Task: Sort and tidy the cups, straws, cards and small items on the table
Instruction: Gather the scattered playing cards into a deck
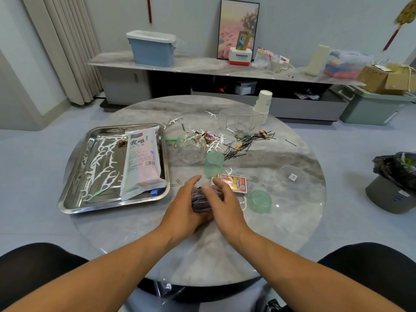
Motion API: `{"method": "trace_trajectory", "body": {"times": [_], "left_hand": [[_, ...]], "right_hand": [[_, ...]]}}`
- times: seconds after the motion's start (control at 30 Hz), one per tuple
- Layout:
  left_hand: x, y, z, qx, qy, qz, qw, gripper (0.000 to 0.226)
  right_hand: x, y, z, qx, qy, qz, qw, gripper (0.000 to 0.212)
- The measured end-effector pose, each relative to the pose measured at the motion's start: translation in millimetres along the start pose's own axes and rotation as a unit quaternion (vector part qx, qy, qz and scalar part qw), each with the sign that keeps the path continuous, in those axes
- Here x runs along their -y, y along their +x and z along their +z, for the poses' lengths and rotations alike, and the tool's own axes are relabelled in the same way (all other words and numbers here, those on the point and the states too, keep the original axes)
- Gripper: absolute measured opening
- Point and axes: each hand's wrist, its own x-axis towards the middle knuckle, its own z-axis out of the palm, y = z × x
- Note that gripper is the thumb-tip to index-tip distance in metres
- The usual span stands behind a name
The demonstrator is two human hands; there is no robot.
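While blurred a little at the fingertips, both hands meeting at lower centre of frame over a dark stack of cards (201, 202). Round marble table (281, 239) filling the middle of the frame. Steel tray (74, 199) at left centre, holding a long white packet of straws (140, 163) and a scatter of white floss picks (99, 167). Stack of paper cups (263, 104) lying tilted at the upper right edge of the table, touching a clear plastic box (238, 122). Upturned clear glass cup (191, 149) just beside a green plastic cup (213, 163) near centre. Second green cup (260, 202) to the right of the hands; clear lid (292, 176) further right. Red card box (234, 184) just behind the right hand. Tangle of black hairpins (247, 145) and more picks above centre. Left hand (184, 208) curled round the card stack from the left, thumb raised. Right hand (221, 206) laid over the stack's right side, fingers bent onto it; how firm the grip, cannot tell.
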Motion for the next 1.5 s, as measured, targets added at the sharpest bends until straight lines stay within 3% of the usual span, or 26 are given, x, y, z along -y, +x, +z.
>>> {"method": "trace_trajectory", "body": {"times": [0.07, 0.2, 0.3, 0.4, 0.47, 0.57, 0.63, 0.7, 0.87, 0.93, 1.03, 1.13, 1.27, 1.33, 1.4, 1.5], "left_hand": [[1, 3, -1, -0.006, 0.028, 0.008, 1.000, 0.103], [8, 4, -1, -0.004, 0.060, 0.016, 0.998, 0.099], [9, 5, 0, -0.006, 0.075, 0.019, 0.997, 0.093], [8, 6, 1, -0.011, 0.081, 0.021, 0.996, 0.090], [6, 6, 1, -0.015, 0.079, 0.020, 0.997, 0.087], [1, 5, 1, -0.009, 0.070, 0.019, 0.997, 0.079], [-1, 4, 2, -0.010, 0.078, 0.023, 0.997, 0.080], [-2, 4, 3, -0.014, 0.087, 0.021, 0.996, 0.080], [2, 7, 3, -0.009, 0.110, 0.010, 0.994, 0.084], [3, 6, 3, -0.013, 0.126, 0.013, 0.992, 0.086], [2, 6, 4, -0.012, 0.130, 0.011, 0.991, 0.088], [1, 6, 4, -0.010, 0.137, 0.011, 0.990, 0.088], [1, 4, 4, -0.011, 0.134, 0.014, 0.991, 0.084], [0, 4, 4, -0.009, 0.138, 0.018, 0.990, 0.079], [-2, 4, 3, -0.003, 0.144, 0.022, 0.989, 0.071], [-2, 5, 2, 0.003, 0.154, 0.013, 0.988, 0.071]], "right_hand": [[0, 9, -4, -0.055, 0.034, 0.040, 0.997, 0.033], [-4, 18, -13, -0.099, 0.095, 0.121, 0.983, 0.037], [-7, 18, -14, -0.096, 0.040, 0.099, 0.990, 0.033], [1, 11, -9, -0.042, 0.085, 0.084, 0.992, 0.037], [3, 6, -8, 0.005, 0.092, 0.054, 0.994, 0.050], [3, 0, -3, 0.041, -0.040, -0.034, 0.998, 0.100], [3, -4, 0, 0.026, -0.144, -0.102, 0.984, 0.107], [2, -5, 1, -0.003, -0.173, -0.129, 0.976, 0.096], [-2, 5, -7, -0.083, -0.065, -0.096, 0.990, 0.031], [-2, 11, -10, -0.116, -0.034, -0.074, 0.990, 0.021], [-3, 18, -14, -0.149, 0.026, 0.018, 0.988, 0.028], [-6, 15, -15, -0.123, 0.009, 0.056, 0.991, 0.036], [-5, 6, -10, -0.077, -0.021, 0.002, 0.997, 0.036], [-1, 1, -10, -0.030, -0.092, -0.070, 0.993, 0.065], [0, -3, -6, 0.012, -0.214, -0.139, 0.967, 0.088], [2, -4, -3, 0.005, -0.246, -0.129, 0.961, 0.086]]}}
